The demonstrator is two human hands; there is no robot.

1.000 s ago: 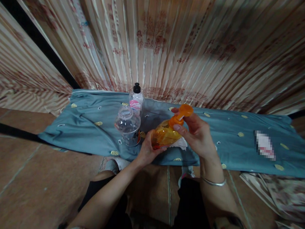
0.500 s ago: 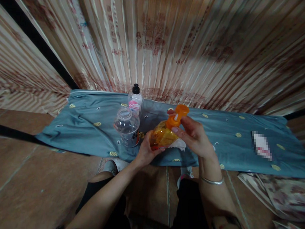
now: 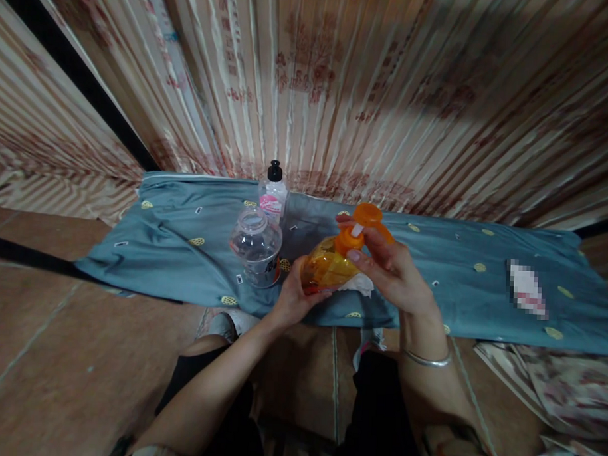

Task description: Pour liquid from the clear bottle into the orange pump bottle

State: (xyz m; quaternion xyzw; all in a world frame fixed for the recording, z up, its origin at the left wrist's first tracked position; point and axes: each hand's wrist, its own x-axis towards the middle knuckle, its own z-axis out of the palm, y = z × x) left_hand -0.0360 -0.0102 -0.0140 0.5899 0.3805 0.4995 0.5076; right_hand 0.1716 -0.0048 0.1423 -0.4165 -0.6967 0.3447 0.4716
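A clear amber bottle (image 3: 327,265) is tilted in front of me, its orange pump top (image 3: 368,215) pointing up and right. My left hand (image 3: 295,297) is wrapped round the bottle's lower body. The fingers of my right hand (image 3: 390,264) are closed round the orange collar and pump. White tissue (image 3: 359,284) lies beneath the bottle on the blue cloth. Left of my hands stands an open clear plastic jar (image 3: 257,249). Behind it is a clear bottle with a black cap (image 3: 274,194) and a pink label.
The blue patterned cloth (image 3: 174,237) covers a long low surface. A blurred white packet (image 3: 527,289) lies on its right part. Pleated curtains (image 3: 309,75) hang behind, and black poles (image 3: 80,74) slant at the left. My feet are at the near edge.
The orange pump top has turned relative to the bottle, its head now lying further right. My right hand's fingers have shifted round the collar. The view has moved slightly.
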